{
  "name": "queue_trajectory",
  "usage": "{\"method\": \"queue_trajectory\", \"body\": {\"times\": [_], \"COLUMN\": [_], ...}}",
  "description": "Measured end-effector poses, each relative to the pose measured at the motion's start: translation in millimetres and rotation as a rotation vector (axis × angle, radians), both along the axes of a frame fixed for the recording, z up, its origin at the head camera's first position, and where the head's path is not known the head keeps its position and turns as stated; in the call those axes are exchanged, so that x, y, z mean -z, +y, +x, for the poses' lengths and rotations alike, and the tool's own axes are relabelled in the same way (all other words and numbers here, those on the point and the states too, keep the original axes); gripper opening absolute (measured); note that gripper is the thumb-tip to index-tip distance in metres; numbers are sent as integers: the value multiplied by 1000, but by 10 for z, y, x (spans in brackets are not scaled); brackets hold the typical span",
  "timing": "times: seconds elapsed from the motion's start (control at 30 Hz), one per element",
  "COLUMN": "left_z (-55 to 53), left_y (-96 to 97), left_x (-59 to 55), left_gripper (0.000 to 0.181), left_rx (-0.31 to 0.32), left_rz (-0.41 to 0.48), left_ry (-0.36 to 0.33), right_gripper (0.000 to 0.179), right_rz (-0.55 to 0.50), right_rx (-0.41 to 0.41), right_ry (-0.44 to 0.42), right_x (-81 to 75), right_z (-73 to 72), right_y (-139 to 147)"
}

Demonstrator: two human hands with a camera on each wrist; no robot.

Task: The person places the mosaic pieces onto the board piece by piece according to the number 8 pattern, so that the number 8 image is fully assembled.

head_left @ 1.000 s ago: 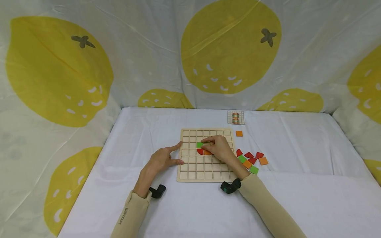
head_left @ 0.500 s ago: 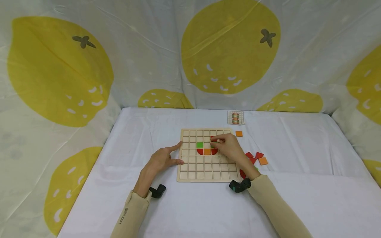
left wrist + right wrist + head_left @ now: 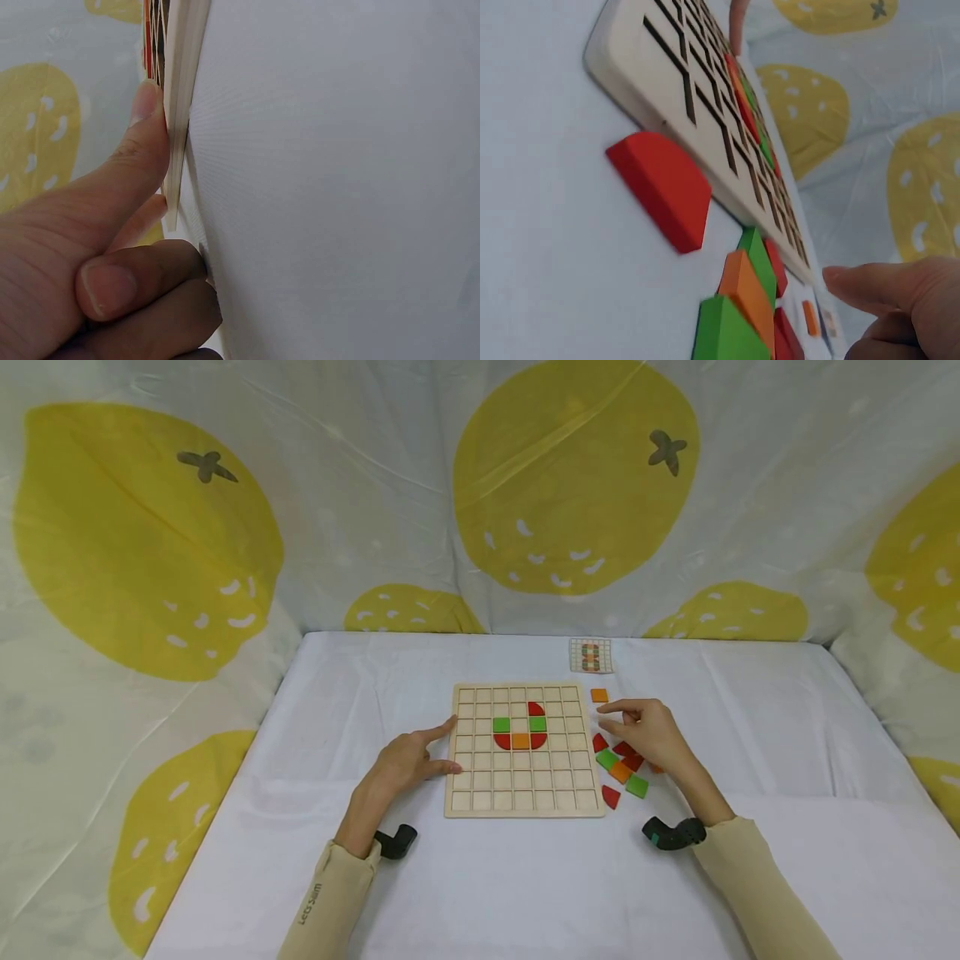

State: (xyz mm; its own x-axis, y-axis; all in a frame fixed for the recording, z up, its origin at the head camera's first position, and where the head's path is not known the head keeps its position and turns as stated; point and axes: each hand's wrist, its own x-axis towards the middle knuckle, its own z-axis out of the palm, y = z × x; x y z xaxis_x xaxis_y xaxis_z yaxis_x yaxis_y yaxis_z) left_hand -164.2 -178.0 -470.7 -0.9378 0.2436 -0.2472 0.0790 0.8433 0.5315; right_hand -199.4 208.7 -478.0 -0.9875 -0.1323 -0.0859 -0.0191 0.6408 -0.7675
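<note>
A square wooden grid board (image 3: 525,782) lies on the white table. Its cells hold two green squares, one orange square (image 3: 521,742) and three red rounded-corner pieces, among them a red piece (image 3: 536,708) at the upper right of the group. My left hand (image 3: 405,760) touches the board's left edge with thumb and forefinger spread apart; the left wrist view shows the thumb (image 3: 144,135) against the rim and other fingers bent below. To the right of the board, my right hand (image 3: 654,735) hovers above the loose pieces, its thumb and forefinger apart with nothing between them.
Loose red, green and orange pieces (image 3: 620,771) are gathered by the board's right side, partly under my right hand. A lone orange square (image 3: 599,695) lies near the upper right corner. Behind it is a small pattern card (image 3: 591,656). A lemon-print cloth (image 3: 375,485) rises behind the table.
My right hand has moved right, off the board to the loose pieces. A green square and a red piece now show at the right of the group. The left hand stays at the edge.
</note>
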Motion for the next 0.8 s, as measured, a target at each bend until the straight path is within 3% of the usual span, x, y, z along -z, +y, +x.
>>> {"method": "queue_trajectory", "body": {"times": [0.13,0.47,0.8], "left_z": [-5,-9,-3], "left_y": [-4,-3,5], "left_x": [-11,-10,-27], "left_gripper": [90,90,90], "left_rx": [-3,-6,-7], "left_rz": [-4,-1,-5], "left_ry": [-4,-18,-15], "right_gripper": [29,28,25], "right_rz": [-25,-43,32], "right_rx": [-12,-166,-168], "right_ry": [-47,-76,-78], "right_x": [50,124,92], "right_z": [71,128,85], "right_y": [119,173,164]}}
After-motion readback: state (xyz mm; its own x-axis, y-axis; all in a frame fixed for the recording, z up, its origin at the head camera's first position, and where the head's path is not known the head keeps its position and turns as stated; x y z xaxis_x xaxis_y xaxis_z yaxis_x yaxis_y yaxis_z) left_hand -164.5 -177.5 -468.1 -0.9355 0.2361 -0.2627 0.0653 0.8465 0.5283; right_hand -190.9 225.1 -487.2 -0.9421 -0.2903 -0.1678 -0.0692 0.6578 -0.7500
